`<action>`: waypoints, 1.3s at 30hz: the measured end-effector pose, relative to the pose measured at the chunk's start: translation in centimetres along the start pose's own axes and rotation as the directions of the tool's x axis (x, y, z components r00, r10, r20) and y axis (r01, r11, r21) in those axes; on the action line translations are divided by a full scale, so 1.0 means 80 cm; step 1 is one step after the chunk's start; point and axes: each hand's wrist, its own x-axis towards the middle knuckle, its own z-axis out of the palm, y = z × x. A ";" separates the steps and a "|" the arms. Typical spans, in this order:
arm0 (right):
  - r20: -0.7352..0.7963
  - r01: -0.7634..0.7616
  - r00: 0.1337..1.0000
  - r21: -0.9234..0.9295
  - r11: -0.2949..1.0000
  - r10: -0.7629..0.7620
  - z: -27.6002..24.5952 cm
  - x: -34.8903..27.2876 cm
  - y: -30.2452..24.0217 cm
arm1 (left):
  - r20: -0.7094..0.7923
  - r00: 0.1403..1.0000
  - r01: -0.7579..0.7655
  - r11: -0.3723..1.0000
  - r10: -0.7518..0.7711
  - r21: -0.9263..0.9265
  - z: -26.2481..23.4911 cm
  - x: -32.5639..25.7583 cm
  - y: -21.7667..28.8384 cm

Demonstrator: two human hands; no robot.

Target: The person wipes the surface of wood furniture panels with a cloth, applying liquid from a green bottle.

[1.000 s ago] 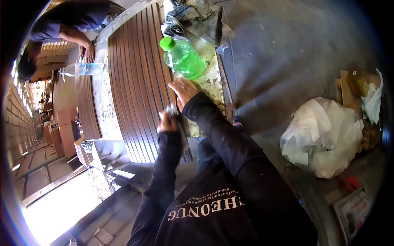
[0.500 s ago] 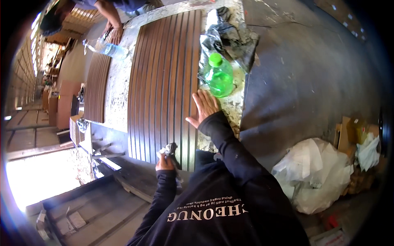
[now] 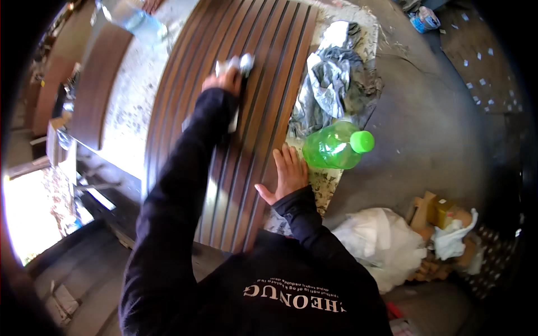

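A long brown panel (image 3: 276, 75) with lengthwise grooves lies on the worktable before me. My left hand (image 3: 223, 83) reaches far up it, closed on a crumpled whitish rag (image 3: 244, 64) that rests on the grooves. Part of the rag is hidden under the hand, and motion blurs it a little. Nearer to me, my right hand (image 3: 289, 171) presses flat at the panel's right edge, fingers spread and holding nothing. Just right of its fingertips is a clear green bottle (image 3: 329, 148) with a green cap, tilted over toward the right.
Crumpled grey and white cloths (image 3: 335, 78) lie beyond the bottle. A second brown panel (image 3: 101, 84) and a clear bottle (image 3: 143, 23) are at the left, near part of another person's hand (image 3: 151, 5). White plastic bags (image 3: 381, 241) and cardboard sit at the lower right.
My left hand has carried the rag from the panel's near end far up along it. The green bottle has gone from upright to tilted. My right hand stays at the panel's edge.
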 end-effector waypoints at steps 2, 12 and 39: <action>0.020 0.016 1.000 -0.018 1.000 -0.016 -0.001 0.003 0.001 | -0.177 0.983 -0.044 0.999 0.041 -0.014 0.022 0.072 0.014; -0.009 0.019 1.000 -0.060 0.998 -0.020 0.012 0.001 -0.001 | -0.063 0.995 0.071 0.993 -0.077 -0.092 -0.011 -0.095 0.052; -0.062 -0.046 0.997 0.039 0.998 0.048 -0.093 -0.251 -0.093 | 0.235 0.894 0.425 0.888 -0.381 -0.177 -0.093 -0.525 0.075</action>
